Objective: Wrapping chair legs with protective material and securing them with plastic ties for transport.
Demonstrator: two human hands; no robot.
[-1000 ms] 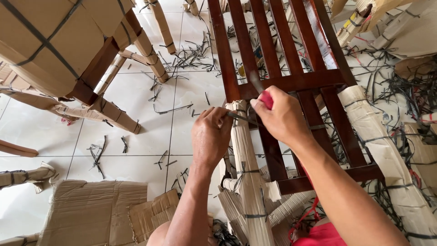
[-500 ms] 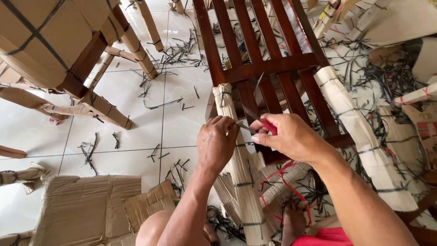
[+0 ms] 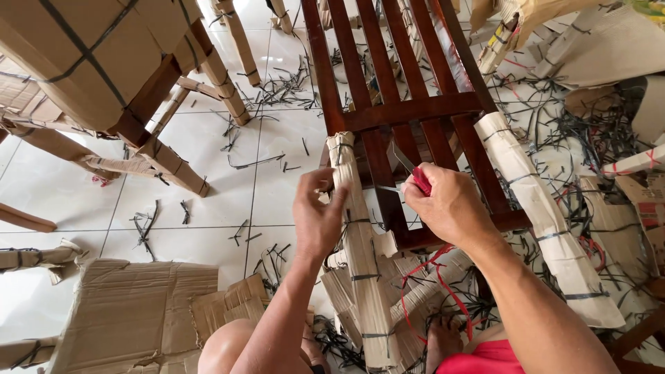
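White tiled floor (image 3: 277, 180) lies open at centre-left, hemmed by cardboard-wrapped furniture (image 3: 83, 62) and black strap offcuts (image 3: 284, 86). Dark wooden slatted frame (image 3: 395, 111) lies ahead. Its cardboard-wrapped leg (image 3: 357, 249) is clamped in the left hand (image 3: 317, 218); the right hand (image 3: 450, 208) is closed on a red-handled cutter (image 3: 415, 176), blade seemingly near the wrapping.

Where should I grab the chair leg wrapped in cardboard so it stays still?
Probably hold the cardboard-wrapped leg high up, just below its open top end, coming from its left side as the left hand does. The wrap there is narrow enough for fingers to close around, and that side is away from the red-handled cutter in the right hand.
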